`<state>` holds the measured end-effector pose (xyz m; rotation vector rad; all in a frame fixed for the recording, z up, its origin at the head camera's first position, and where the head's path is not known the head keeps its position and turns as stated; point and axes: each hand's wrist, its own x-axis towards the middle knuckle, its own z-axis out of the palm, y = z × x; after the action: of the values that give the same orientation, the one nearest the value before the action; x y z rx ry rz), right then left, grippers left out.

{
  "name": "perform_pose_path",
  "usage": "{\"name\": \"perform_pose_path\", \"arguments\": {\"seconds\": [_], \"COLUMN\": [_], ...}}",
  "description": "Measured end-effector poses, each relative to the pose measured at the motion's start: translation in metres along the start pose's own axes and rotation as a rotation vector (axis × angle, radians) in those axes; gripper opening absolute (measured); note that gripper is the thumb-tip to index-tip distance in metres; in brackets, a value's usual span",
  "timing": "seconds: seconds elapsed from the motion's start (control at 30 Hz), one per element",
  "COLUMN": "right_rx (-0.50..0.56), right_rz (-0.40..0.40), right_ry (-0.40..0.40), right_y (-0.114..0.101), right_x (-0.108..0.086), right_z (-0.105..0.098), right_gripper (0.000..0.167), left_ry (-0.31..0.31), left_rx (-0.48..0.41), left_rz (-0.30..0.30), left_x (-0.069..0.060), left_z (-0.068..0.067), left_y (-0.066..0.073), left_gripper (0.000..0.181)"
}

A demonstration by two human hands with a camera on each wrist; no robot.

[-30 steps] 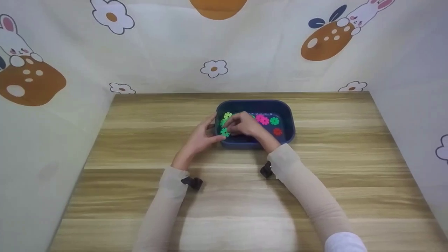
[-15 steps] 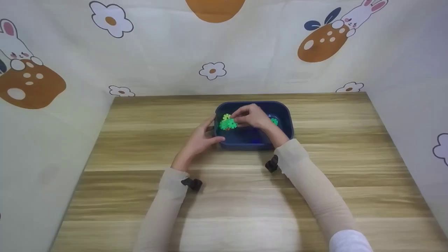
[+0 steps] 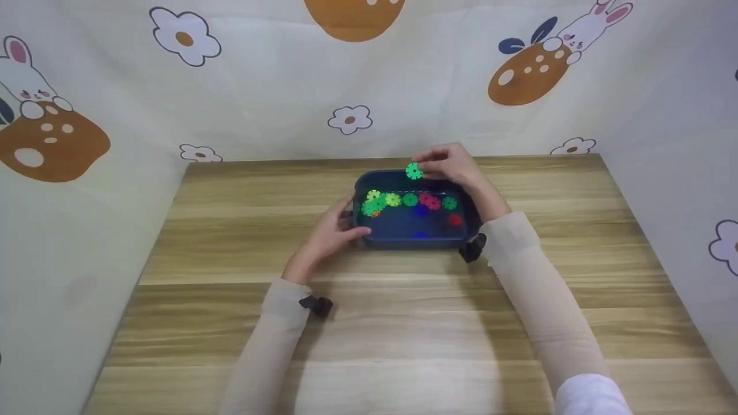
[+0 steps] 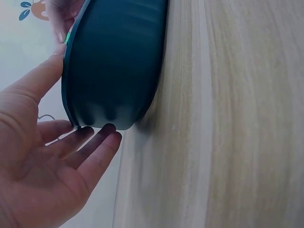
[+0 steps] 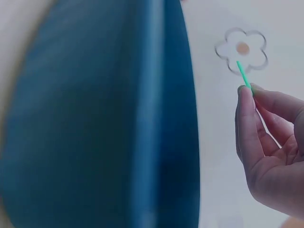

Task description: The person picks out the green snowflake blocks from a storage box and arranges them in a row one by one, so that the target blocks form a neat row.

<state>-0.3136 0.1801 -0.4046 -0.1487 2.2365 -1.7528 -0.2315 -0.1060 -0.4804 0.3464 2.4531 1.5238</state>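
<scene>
The right hand [image 3: 455, 166] pinches a green notched disc [image 3: 413, 171] over the back rim of a dark blue bin [image 3: 415, 243]. In the right wrist view, thumb and fingertips of the hand [image 5: 270, 137] hold the thin green disc [image 5: 243, 73] edge-on. The left hand [image 3: 331, 233] touches the bin's left end, thumb at the front rim. The left wrist view has this hand [image 4: 57, 147] with spread, mostly straight fingers against the bin's outer wall [image 4: 114, 61]. Yellow-green discs [image 3: 393, 199], green ones [image 3: 410, 199], pink ones [image 3: 431, 202] and a red one [image 3: 455, 220] lie inside.
The bin stands on a wood-grain table [image 3: 380, 323], near its back edge. Behind it hangs a pale cloth [image 3: 277, 86] printed with flowers and rabbits, with more cloth at both sides. A black wrist mount [image 3: 317, 306] is on the left sleeve.
The right hand has risen from inside the bin and moved back and to the right with a green disc, uncovering the discs in the middle. The left hand stays at the bin's left end.
</scene>
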Motion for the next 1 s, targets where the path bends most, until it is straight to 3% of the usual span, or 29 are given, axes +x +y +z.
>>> {"name": "perform_pose_path", "arguments": {"seconds": [0.4, 0.53, 0.7, 1.0], "right_rx": [0.024, 0.086, 0.168, 0.303], "right_rz": [0.008, -0.007, -0.018, 0.023], "right_ry": [0.128, 0.175, 0.227, 0.271], "right_y": [0.005, 0.013, 0.025, 0.049], "right_x": [-0.009, -0.011, -0.015, -0.023], "right_z": [-0.053, -0.068, -0.085, -0.108], "right_gripper": [0.033, 0.029, 0.019, 0.015], "left_ry": [-0.018, -0.022, -0.005, -0.007], "left_rx": [-0.021, -0.024, 0.054, 0.063], "left_rz": [-0.011, -0.003, 0.009, 0.018], "left_x": [-0.003, -0.003, -0.003, -0.003], "left_z": [0.0, 0.0, 0.002, 0.0], "left_y": [0.0, 0.002, 0.001, -0.001], "left_gripper": [0.09, 0.091, 0.09, 0.091]}}
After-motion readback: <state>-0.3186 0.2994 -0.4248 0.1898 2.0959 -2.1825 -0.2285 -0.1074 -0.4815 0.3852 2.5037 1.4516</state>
